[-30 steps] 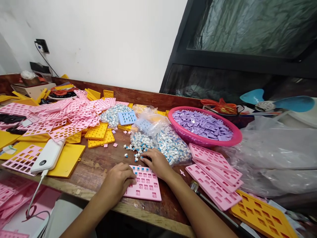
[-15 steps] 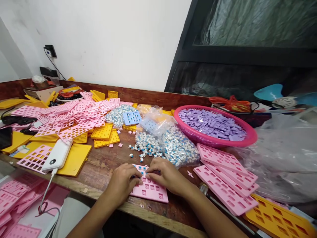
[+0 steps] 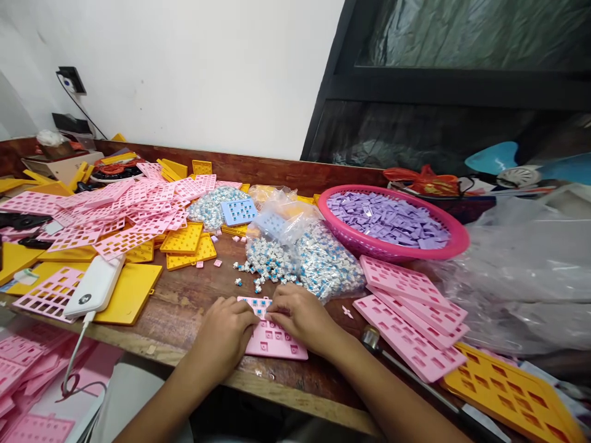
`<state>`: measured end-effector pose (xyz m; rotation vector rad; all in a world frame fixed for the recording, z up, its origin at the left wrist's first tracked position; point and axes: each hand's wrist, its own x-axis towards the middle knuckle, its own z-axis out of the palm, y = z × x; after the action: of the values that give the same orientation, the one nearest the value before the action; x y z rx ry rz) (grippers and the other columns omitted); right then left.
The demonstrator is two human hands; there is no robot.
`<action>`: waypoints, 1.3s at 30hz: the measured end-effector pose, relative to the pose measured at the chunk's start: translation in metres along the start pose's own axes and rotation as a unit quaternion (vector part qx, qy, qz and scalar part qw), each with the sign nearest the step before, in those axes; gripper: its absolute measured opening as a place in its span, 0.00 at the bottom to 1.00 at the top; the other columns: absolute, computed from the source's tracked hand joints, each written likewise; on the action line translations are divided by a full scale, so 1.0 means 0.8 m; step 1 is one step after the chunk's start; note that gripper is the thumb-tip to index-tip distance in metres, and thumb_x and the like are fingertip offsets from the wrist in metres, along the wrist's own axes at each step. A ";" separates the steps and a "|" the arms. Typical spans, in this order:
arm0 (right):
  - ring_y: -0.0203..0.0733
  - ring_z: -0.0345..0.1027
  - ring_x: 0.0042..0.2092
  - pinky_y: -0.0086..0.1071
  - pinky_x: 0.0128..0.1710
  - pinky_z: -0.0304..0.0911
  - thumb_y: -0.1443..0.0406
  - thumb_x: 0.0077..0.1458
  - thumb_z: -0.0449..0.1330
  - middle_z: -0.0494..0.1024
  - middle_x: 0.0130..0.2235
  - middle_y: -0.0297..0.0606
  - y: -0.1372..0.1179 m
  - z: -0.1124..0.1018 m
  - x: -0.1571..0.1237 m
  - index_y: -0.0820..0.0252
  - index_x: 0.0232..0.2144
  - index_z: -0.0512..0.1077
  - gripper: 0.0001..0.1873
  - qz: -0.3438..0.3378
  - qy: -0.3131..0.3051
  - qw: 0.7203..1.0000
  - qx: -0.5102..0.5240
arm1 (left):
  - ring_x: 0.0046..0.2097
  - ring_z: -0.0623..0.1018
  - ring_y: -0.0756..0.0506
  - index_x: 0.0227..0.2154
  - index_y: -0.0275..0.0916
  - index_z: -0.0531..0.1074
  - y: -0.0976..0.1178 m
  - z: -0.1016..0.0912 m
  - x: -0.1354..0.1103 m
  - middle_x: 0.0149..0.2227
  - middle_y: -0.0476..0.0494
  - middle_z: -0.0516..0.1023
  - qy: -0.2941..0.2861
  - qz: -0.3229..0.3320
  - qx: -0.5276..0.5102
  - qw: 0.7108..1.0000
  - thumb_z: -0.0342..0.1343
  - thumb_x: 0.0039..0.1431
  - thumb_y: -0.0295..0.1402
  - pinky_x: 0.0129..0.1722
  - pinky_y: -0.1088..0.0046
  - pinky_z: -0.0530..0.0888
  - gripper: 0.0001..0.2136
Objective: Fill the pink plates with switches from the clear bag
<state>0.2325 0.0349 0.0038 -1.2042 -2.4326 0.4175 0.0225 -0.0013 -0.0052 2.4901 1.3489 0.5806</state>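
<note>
A pink key plate [image 3: 281,349] with square holes lies flat near the table's front edge. Small blue-and-white keyboard switches [image 3: 254,303] sit in its far rows; the holes nearer me show bare. My left hand [image 3: 225,332] is closed at the plate's left side, its curled fingertips on the top face. From the right, my right hand [image 3: 302,315] reaches over the plate with thumb and index finger pinched by the upper rows. Whatever is between those fingertips is hidden. Just beyond the plate are loose keyboard switches [image 3: 258,284] and a clear bag of switches [image 3: 330,264].
At the right rear stands a pink basket [image 3: 462,241] of purple pieces. Stacked pink plates [image 3: 410,335] and a metal rod [image 3: 415,383] lie right of my forearm. Leftward are a white power bank [image 3: 95,288], yellow panels [image 3: 138,292] and a heap of pink plates [image 3: 133,203].
The view has shifted slightly, so everything sits a little further left and higher. Both hands stay at the plate; the left thumb, seen over the plate before, is now mostly hidden.
</note>
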 end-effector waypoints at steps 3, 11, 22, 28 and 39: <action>0.42 0.67 0.36 0.34 0.36 0.56 0.68 0.59 0.65 0.76 0.32 0.38 -0.004 -0.004 0.000 0.58 0.27 0.79 0.08 -0.023 -0.008 0.999 -0.039 | 0.43 0.76 0.42 0.37 0.40 0.79 0.012 -0.002 0.002 0.39 0.44 0.80 -0.017 0.016 0.074 0.997 0.55 0.67 0.27 0.43 0.63 0.66 0.07; 0.45 0.70 0.46 0.38 0.47 0.63 0.69 0.63 0.59 0.79 0.42 0.41 0.016 -0.001 0.008 0.56 0.44 0.79 0.11 -0.029 0.061 0.997 0.048 | 0.47 0.77 0.44 0.41 0.44 0.78 -0.017 -0.024 0.009 0.43 0.47 0.81 0.022 -0.001 -0.042 0.999 0.54 0.66 0.28 0.49 0.65 0.69 0.09; 0.46 0.69 0.50 0.40 0.54 0.62 0.72 0.63 0.52 0.78 0.46 0.44 0.016 0.009 0.024 0.60 0.52 0.77 0.20 0.003 0.005 1.000 -0.006 | 0.65 0.65 0.38 0.64 0.44 0.66 -0.057 -0.008 0.021 0.68 0.42 0.65 -0.029 -0.026 0.023 0.999 0.44 0.67 0.23 0.63 0.53 0.63 0.25; 0.45 0.73 0.46 0.37 0.48 0.63 0.70 0.61 0.58 0.81 0.43 0.42 0.027 0.007 0.028 0.61 0.41 0.79 0.10 0.053 0.016 0.998 0.038 | 0.52 0.75 0.41 0.49 0.37 0.77 -0.059 -0.011 0.024 0.48 0.36 0.78 0.013 -0.072 -0.031 0.997 0.45 0.67 0.23 0.54 0.62 0.70 0.17; 0.43 0.74 0.40 0.33 0.42 0.62 0.68 0.59 0.62 0.83 0.37 0.38 0.047 0.000 0.027 0.59 0.35 0.79 0.05 0.119 0.032 0.992 0.005 | 0.46 0.77 0.45 0.46 0.41 0.77 -0.044 -0.023 0.013 0.44 0.44 0.77 0.056 -0.031 -0.165 0.984 0.51 0.63 0.23 0.48 0.70 0.71 0.14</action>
<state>0.2468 0.0742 -0.0079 -1.4859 -2.2387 0.4520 -0.0068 0.0271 -0.0002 2.1717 1.2454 0.8641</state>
